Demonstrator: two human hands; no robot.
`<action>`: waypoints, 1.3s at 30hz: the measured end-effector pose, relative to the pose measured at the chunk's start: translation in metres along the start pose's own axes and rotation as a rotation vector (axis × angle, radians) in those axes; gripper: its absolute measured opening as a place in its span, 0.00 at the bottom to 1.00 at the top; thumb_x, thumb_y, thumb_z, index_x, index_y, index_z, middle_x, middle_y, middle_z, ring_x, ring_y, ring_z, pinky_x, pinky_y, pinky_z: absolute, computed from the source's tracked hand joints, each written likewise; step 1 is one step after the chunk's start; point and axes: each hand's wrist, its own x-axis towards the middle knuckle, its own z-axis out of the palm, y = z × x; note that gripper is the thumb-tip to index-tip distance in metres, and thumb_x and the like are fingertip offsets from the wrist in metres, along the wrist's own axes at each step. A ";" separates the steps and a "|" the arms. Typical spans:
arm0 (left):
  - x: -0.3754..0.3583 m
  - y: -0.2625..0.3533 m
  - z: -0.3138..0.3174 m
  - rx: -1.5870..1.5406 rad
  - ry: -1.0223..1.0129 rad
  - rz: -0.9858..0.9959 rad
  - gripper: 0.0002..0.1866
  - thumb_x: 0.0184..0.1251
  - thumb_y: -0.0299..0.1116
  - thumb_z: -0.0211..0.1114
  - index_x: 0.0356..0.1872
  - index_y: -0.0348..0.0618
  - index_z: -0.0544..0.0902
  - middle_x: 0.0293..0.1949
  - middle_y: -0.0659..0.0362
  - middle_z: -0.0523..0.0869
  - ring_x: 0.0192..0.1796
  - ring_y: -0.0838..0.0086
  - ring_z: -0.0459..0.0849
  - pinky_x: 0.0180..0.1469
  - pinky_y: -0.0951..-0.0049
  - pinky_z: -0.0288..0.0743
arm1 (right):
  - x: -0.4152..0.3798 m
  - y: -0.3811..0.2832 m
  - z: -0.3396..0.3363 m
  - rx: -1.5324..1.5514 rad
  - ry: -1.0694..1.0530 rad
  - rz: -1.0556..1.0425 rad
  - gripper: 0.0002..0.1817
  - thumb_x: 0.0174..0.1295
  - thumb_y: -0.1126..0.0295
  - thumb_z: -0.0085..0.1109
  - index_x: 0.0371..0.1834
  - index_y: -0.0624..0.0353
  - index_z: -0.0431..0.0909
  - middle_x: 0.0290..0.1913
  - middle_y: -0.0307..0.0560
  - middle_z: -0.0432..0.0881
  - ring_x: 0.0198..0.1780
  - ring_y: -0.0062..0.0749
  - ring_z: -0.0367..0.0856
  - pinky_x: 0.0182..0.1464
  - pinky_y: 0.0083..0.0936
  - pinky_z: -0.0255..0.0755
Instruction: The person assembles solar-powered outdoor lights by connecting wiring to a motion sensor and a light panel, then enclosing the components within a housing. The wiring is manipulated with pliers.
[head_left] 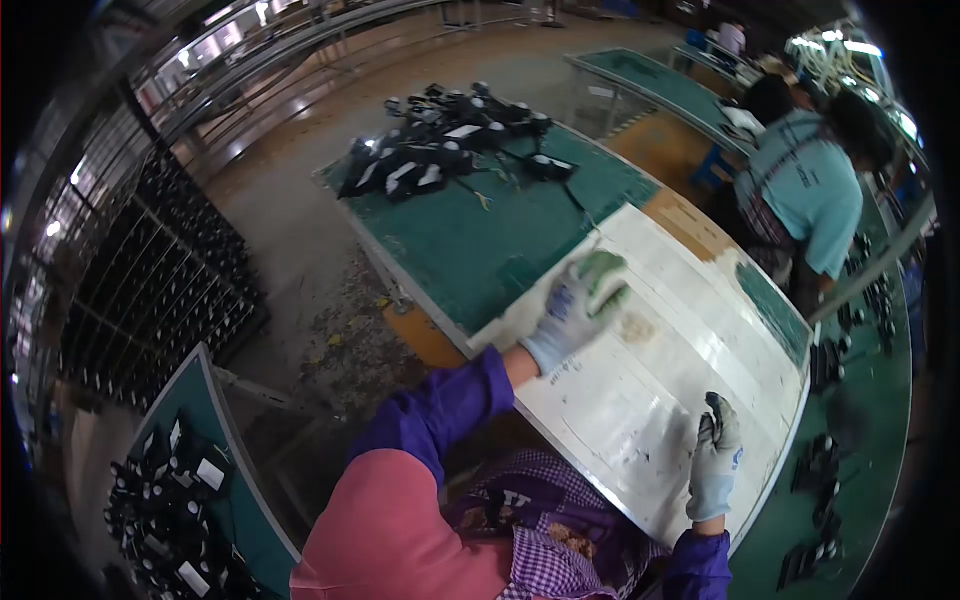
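Observation:
My left hand [583, 308], in a white glove with green fingers and a little blurred, hovers over the white board [660, 350]. Its thumb and fingers are apart with nothing visible between them. Just beyond it, a dark cable [580, 207] runs to a black device [548, 166] on the green table. My right hand [714, 455], gloved in white with dark fingertips, is above the board's near right part. Its fingers are loosely bent and apart, and I see nothing held. The palm side is partly hidden.
A pile of black devices [440, 140] with cables covers the far end of the green table [430, 245]. More black devices [180, 510] lie at lower left. Racks [150, 260] stand left. At right, a co-worker [805, 180] sits by a green conveyor [860, 450] carrying black parts.

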 end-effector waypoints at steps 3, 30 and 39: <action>0.026 -0.078 -0.048 0.277 0.224 -0.082 0.19 0.61 0.38 0.66 0.51 0.43 0.79 0.51 0.50 0.80 0.57 0.53 0.75 0.59 0.59 0.69 | 0.030 0.002 0.039 -0.084 -0.023 -0.204 0.14 0.68 0.79 0.49 0.56 0.64 0.75 0.55 0.51 0.79 0.58 0.39 0.76 0.61 0.29 0.69; 0.077 -0.429 -0.356 0.332 0.584 -0.552 0.24 0.74 0.49 0.53 0.57 0.38 0.77 0.51 0.44 0.82 0.53 0.54 0.80 0.56 0.62 0.71 | 0.326 -0.081 0.206 0.026 -0.180 -0.456 0.16 0.70 0.74 0.49 0.58 0.65 0.74 0.54 0.57 0.81 0.56 0.40 0.79 0.60 0.27 0.68; 0.165 -0.501 -0.355 -0.438 0.117 -0.841 0.41 0.69 0.61 0.53 0.75 0.52 0.53 0.75 0.52 0.53 0.71 0.54 0.61 0.68 0.55 0.63 | 0.565 -0.210 0.440 -0.312 -0.196 -0.708 0.22 0.68 0.60 0.50 0.65 0.47 0.70 0.49 0.63 0.81 0.52 0.59 0.78 0.54 0.41 0.72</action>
